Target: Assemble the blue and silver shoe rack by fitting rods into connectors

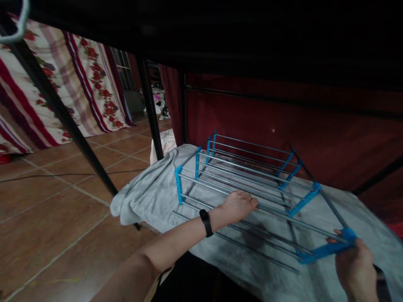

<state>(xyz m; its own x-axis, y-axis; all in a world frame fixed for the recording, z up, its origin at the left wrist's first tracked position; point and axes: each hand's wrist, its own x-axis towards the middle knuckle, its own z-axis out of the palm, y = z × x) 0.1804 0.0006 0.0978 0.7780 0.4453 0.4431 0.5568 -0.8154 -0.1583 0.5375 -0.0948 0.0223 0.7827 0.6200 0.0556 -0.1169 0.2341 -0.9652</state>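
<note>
A shoe rack [252, 170] of thin grey metal rods and blue plastic brackets rests on a grey blanket in front of me. My left hand [241, 205], with a black band on its wrist, is closed around a front rod near the middle. At the near right corner, my right hand [355, 262] grips a blue bracket [325, 251], its fingers partly hidden behind the plastic. Another blue bracket [179, 184] stands at the near left end. Closest to me, a grey rod [258, 252] lies on the blanket, apparently separate from the rack.
The blanket [141, 193] covers a low bed under a dark upper frame. Black metal posts [150, 109] rise on the left, and a dark red cloth [252, 109] hangs behind. Beyond are a tiled floor [63, 218], a thin black cable [78, 175] and a flowered curtain [94, 84].
</note>
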